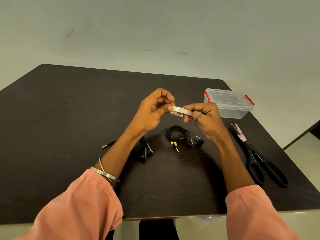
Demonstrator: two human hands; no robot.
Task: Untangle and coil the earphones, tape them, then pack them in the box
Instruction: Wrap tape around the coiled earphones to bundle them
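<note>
**Tape roll held in both hands over table; two earphone sets coiled below**

Grip: left hand (152, 110) pinches one side of the tape roll (181, 111) betw. thumb and fingers; right hand (206, 118) clamps the opposite side, fingers curled round the rim. Roll is raised above the tabletop, seen nearly edge-on, clear/whitish w/ red print on the inner core. Ring on one right finger. Two metal bangles (105, 174) on left wrist. Pink sleeves on both forearms.

Directly under the hands, on the surface:
- Earphones, black, qty 2 sets. Set A (181, 135): coiled, centre, yellow-collared jack pointing toward the person, earbuds lying to the right of the coil. Set B (143, 148): partly hidden under left forearm, earbuds showing, jack sticking out left. Can't tell whether either coil is taped.
- Box (228, 103), qty 1: clear plastic, lid on, red clips at both ends; far right of the table, beyond the right hand, apart from both sets.
- Scissors (258, 156), qty 1: black handles, blades shut, label near the pivot; along the right edge, tips pointing toward the box.

Surface: table (60, 118), dark brown wood-grain, matte, rounded far corners, pale edge band on the near side.

Room: plain pale greenish-grey wall w/ a few faint scuffs; light floor visible at right and below the near edge.
</note>
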